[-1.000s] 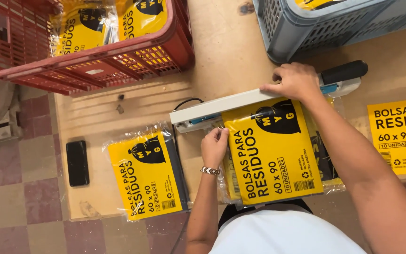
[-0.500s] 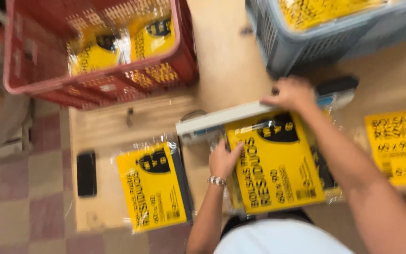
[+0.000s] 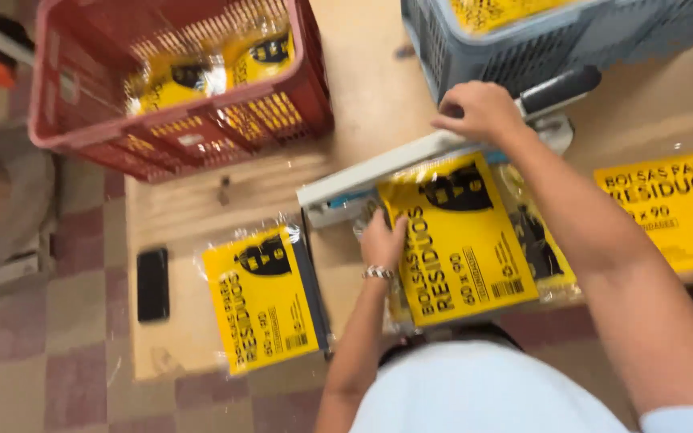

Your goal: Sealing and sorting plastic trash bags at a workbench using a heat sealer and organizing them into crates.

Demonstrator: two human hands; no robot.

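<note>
Far left of the hands, a black phone [image 3: 152,284] and a yellow bag pack [image 3: 265,298] lie on the worktop [image 3: 362,104]. The left hand [image 3: 383,240] presses flat, fingers open, on the left edge of the yellow packet [image 3: 459,240] under the sealer bar [image 3: 378,172]. The right hand [image 3: 479,110] closes over the sealer's handle [image 3: 559,87].
</note>
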